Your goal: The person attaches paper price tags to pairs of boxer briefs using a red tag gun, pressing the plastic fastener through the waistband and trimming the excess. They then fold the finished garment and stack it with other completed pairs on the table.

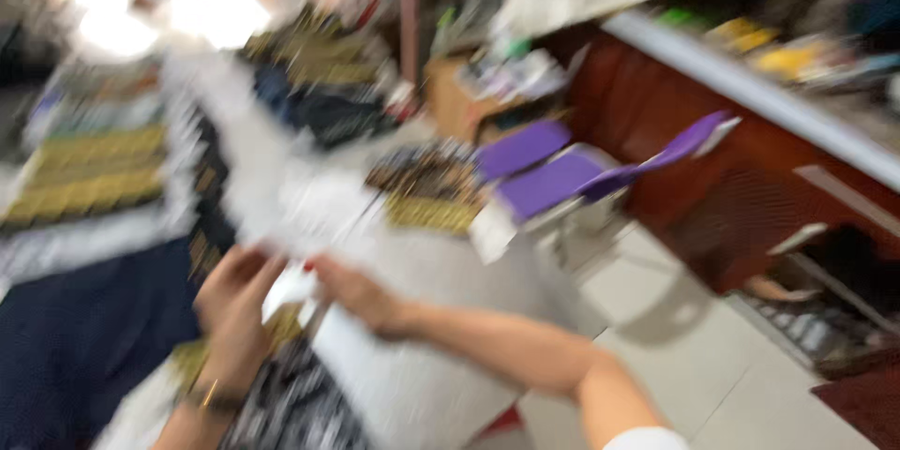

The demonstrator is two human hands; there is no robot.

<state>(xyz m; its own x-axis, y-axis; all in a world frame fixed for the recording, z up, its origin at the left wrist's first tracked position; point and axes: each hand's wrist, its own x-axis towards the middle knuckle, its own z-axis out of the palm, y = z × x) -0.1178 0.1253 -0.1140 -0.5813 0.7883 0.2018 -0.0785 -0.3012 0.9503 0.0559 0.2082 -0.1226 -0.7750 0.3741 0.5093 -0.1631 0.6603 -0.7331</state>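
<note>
You stand in a crowded, blurred shop, at a pale surface [441, 272] piled with folded fabrics, a red-brown counter [675, 122] beyond it to the right. Taking the purple boxes [539, 173] as your landmark, the white sheet [291, 286] lies below and left of them, at the near edge of the surface. Both your hands are on it: your left hand [234, 309], with a bracelet at the wrist, curls around its left edge, and your right hand [361, 295] pinches its right side, forearm stretched across from the right. The handling looks to be in its early stage; the blur hides whether the sheet is lifted or flat.
</note>
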